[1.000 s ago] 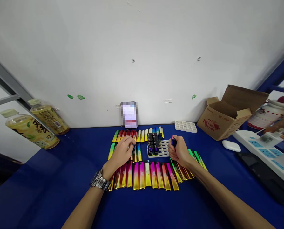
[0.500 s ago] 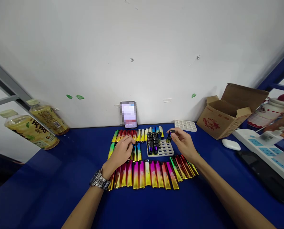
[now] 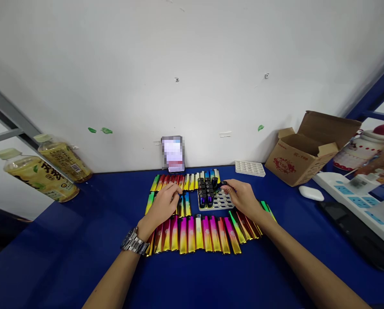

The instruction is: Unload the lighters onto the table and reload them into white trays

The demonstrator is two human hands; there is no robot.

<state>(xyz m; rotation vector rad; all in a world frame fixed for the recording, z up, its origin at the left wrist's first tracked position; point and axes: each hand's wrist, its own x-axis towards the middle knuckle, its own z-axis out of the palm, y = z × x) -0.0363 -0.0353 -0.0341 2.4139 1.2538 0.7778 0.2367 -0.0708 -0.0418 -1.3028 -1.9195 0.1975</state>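
Observation:
My right hand (image 3: 242,198) is closed in a pinch on a lighter (image 3: 222,183) with a black top, tilted over the white perforated tray (image 3: 224,201). Several black-topped lighters (image 3: 202,199) stand upright in the tray's left columns. My left hand (image 3: 164,199) lies with curled fingers over the middle row of lighters, left of the tray; whatever its fingertips hold is hidden. Close by its fingers lie blue-and-gold lighters (image 3: 187,204). A long front row of pink, red and gold lighters (image 3: 191,234) lies flat nearer to me, partly under both wrists.
Behind the tray another row of lighters (image 3: 187,182) lies flat. A phone (image 3: 173,156) leans on the wall. A second white tray (image 3: 250,168), an open cardboard box (image 3: 298,156), a white case (image 3: 311,193) and a power strip (image 3: 349,201) are at right; two drink bottles (image 3: 39,176) stand left.
My right hand has moved slightly left and down, and the lighter in it has tipped from near upright to leaning toward the standing ones. My left hand stays in place.

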